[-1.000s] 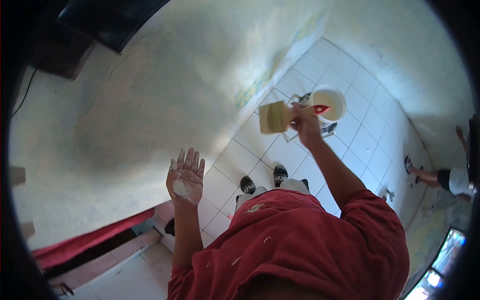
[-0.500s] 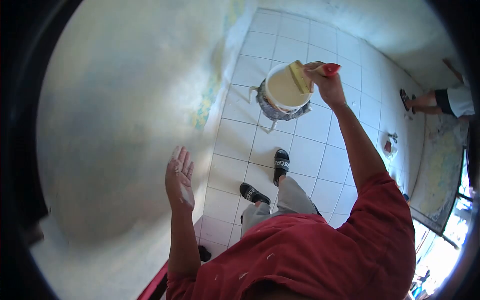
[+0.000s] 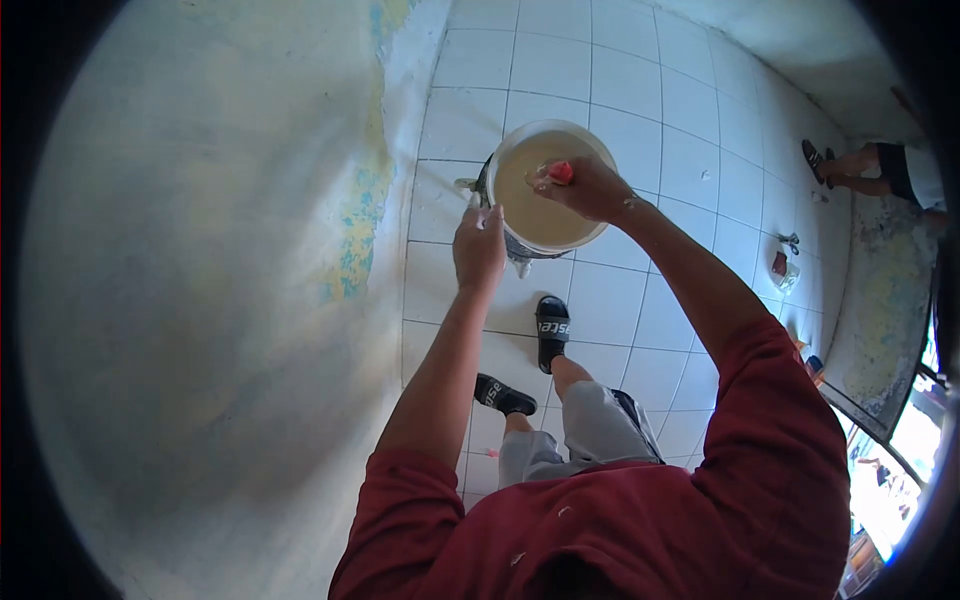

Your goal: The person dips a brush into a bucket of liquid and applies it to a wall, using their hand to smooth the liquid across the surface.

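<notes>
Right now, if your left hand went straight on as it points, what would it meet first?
Most likely the white bucket: the left hand is right at its edge, perhaps touching; depth is unclear.

Only the red handle end of the brush (image 3: 562,173) shows; its bristles are hidden under the right hand (image 3: 592,190). Dark round stool with pale legs (image 3: 521,267) mostly covered by the round white plastic bucket (image 3: 550,124); left hand's (image 3: 480,248) exact grip unclear. Person in black shorts and white top (image 3: 893,170) cut off at right. Small clear-and-white packet (image 3: 788,274), contents unreadable. Window (image 3: 895,475) washed out.
</notes>
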The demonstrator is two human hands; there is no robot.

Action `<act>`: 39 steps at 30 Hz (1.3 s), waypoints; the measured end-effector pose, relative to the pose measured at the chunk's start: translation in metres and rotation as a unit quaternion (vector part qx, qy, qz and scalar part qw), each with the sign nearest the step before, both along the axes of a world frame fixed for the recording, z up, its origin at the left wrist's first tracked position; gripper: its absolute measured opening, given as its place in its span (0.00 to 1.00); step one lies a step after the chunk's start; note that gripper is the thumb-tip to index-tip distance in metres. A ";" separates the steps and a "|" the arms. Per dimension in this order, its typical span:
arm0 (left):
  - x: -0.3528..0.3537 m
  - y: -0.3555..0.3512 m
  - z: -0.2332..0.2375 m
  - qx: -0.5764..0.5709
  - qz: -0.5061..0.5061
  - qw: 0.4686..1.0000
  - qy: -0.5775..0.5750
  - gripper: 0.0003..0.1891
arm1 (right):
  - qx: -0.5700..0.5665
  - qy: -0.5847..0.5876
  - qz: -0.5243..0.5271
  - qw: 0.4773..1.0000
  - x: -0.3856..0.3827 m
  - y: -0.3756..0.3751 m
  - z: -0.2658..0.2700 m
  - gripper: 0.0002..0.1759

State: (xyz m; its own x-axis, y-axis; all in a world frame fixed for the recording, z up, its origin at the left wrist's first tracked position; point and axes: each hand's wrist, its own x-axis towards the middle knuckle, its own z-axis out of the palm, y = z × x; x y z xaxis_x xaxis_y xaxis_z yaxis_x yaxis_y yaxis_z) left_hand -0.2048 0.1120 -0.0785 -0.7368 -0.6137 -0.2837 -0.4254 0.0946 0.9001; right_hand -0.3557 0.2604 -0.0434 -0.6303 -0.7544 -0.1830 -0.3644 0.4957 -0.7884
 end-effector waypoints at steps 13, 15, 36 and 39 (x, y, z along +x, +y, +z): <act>-0.006 -0.003 -0.044 0.039 0.033 0.998 -0.048 0.20 | 0.088 -0.012 0.034 0.995 -0.012 -0.015 -0.013 0.16; -0.006 -0.002 -0.040 0.070 0.033 0.996 -0.044 0.20 | 0.036 -0.017 -0.018 0.999 -0.006 -0.011 -0.013 0.16; 0.058 -0.023 -0.053 0.079 0.010 0.996 0.042 0.29 | -0.630 -0.423 -0.306 0.574 0.077 0.076 -0.016 0.20; 0.098 -0.057 -0.077 0.084 0.048 0.995 0.022 0.28 | -0.639 -0.474 -0.279 0.538 0.140 0.059 -0.015 0.23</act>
